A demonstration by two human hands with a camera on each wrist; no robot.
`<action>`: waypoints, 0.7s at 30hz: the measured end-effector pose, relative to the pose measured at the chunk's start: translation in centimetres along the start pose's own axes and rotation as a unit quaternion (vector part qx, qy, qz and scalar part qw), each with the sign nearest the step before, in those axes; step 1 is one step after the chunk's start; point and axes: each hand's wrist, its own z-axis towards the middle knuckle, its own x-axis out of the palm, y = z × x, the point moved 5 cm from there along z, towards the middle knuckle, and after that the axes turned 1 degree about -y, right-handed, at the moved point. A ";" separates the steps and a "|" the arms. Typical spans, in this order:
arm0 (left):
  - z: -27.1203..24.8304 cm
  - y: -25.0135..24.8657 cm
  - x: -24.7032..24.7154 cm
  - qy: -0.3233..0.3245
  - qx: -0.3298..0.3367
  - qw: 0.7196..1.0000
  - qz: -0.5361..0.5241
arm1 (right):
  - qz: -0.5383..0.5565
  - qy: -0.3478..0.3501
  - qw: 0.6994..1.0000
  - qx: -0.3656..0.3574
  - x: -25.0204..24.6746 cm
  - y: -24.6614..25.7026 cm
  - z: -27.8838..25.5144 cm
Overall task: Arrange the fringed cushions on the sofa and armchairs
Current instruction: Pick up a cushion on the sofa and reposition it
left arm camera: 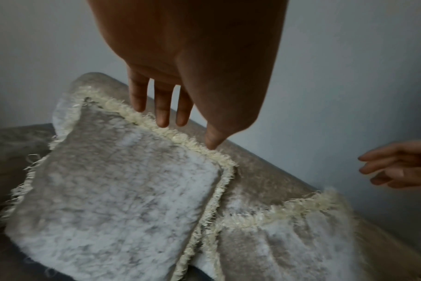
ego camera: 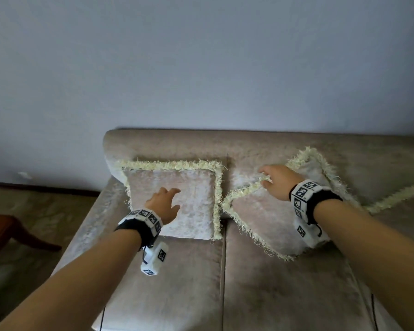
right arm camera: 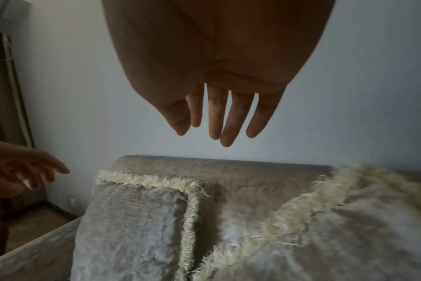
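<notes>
A pale bare wall (ego camera: 201, 63) rose behind a beige velvet sofa (ego camera: 273, 283), with a wooden table leg (ego camera: 22, 232) on the floor at about nine o'clock. Two fringed cushions sat against the backrest. The left cushion (ego camera: 177, 201) stood square and leaning upright in the sofa's corner. The right cushion (ego camera: 268, 220) lay turned on its point like a diamond, its long diagonal running from eleven o'clock to five o'clock, its left tip just beside the first cushion's right fringe. A third strip of fringe (ego camera: 397, 197) showed at three o'clock; what it belonged to could not be told.

The left hand (ego camera: 164, 204) hovered over the left cushion's face, fingers spread and relaxed, holding nothing. The right hand (ego camera: 276, 181) reached over the right cushion's upper-left edge, fingers extended and loose; the wrist view showed them clear of the fabric. That fringed edge lay directly beneath the right hand's fingertips, toward six o'clock, making the right hand nearer for squaring the tilted cushion. No containers were visible.
</notes>
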 end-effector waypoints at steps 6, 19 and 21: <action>5.1 14.6 3.2 0.009 -0.012 1.000 0.001 | -0.019 0.040 0.999 0.014 8.8 10.5 8.0; 16.7 32.6 13.3 0.091 -0.028 0.992 -0.082 | -0.110 0.094 0.989 -0.013 18.8 20.6 21.3; 17.8 33.1 15.6 0.093 -0.029 0.988 -0.120 | -0.144 0.076 0.986 -0.032 19.7 20.6 23.9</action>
